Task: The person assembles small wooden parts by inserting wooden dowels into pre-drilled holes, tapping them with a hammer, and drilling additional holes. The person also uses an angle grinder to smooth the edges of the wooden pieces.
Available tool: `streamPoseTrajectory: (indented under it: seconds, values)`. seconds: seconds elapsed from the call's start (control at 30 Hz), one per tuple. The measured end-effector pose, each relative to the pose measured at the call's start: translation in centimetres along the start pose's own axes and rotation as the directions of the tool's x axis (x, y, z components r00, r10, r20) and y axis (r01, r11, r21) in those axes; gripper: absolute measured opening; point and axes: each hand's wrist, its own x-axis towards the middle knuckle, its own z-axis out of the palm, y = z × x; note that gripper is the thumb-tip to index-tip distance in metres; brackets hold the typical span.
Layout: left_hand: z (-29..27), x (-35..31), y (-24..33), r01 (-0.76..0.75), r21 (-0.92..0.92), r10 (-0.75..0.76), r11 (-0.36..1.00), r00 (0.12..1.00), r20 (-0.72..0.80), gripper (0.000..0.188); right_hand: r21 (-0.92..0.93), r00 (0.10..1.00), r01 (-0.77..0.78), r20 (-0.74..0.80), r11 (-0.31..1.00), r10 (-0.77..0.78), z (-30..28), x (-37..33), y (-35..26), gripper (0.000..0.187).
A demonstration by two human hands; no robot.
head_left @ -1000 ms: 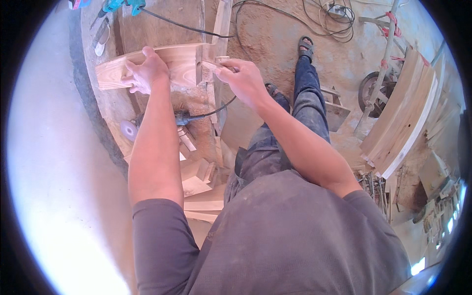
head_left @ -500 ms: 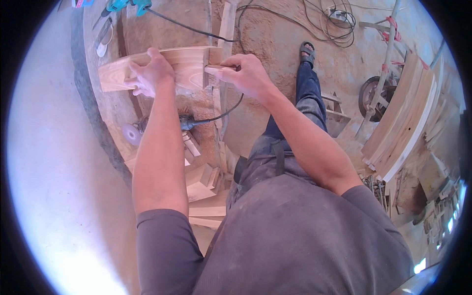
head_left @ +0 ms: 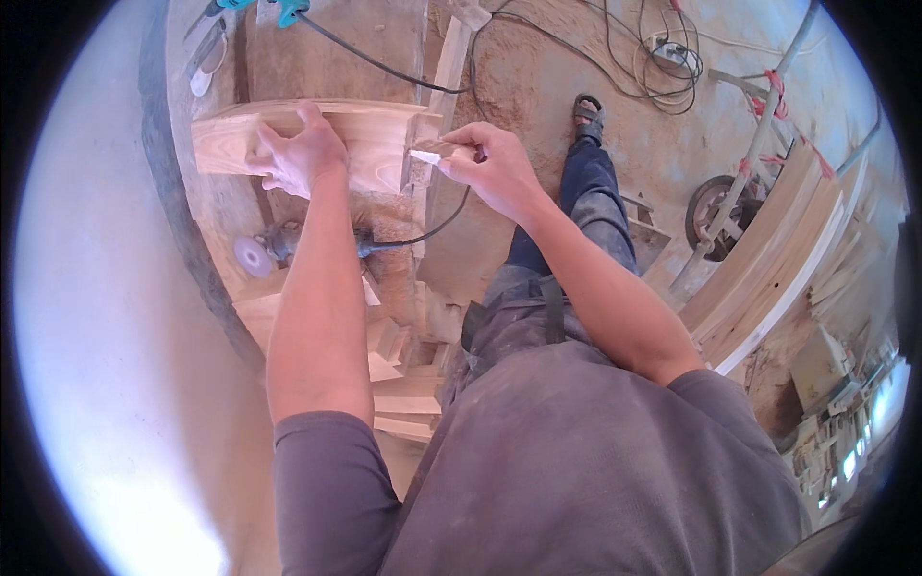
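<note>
A wide pale wooden board (head_left: 375, 144) with a moulded edge lies crosswise on the dusty workbench (head_left: 288, 72). My left hand (head_left: 303, 154) holds it from above, thumb and fingers gripping the board near its middle. At the board's right end, my right hand (head_left: 495, 168) pinches a small, thin, pale piece (head_left: 425, 156), possibly folded sandpaper; its exact kind is unclear. The piece's tip is close to the board's end edge. An angle grinder (head_left: 288, 242) with a pale disc lies on the bench below the board, partly hidden by my left forearm.
A teal power tool (head_left: 288, 10) sits at the bench's far end, its black cord running right. Several wood offcuts (head_left: 403, 398) are stacked near my waist. Long curved boards (head_left: 768, 259) lean at the right beside a wheel (head_left: 711, 216). Cables (head_left: 663, 62) coil on the floor.
My right hand has shifted slightly right and down, and the small piece now shows a pale face. My left hand stays on the board. The view has shifted slightly.
</note>
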Motion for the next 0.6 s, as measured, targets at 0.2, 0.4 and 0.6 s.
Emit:
streamPoseTrajectory:
  seconds: [0.2, 0.4, 0.6]
  values:
    - [1.0, 0.9, -1.3, -0.006, 0.052, 0.008, 0.999, 0.999, -0.038, 0.087, 0.402, 0.970, -0.195, 0.216, 0.895, 0.115, -1.4, 1.0, -2.9, 0.034]
    - [1.1, 1.1, -1.6, -0.035, 0.070, 0.039, 0.997, 0.998, -0.048, 0.084, 0.459, 0.934, -0.288, 0.327, 0.841, 0.141, -1.9, 3.1, -5.7, 0.037]
    - [0.0, 1.1, -2.9, 0.040, -0.043, -0.039, 0.998, 0.999, 0.032, 0.080, -0.147, 0.978, 0.007, 0.206, 0.989, 0.024, 0.0, 3.2, -11.0, 0.042]
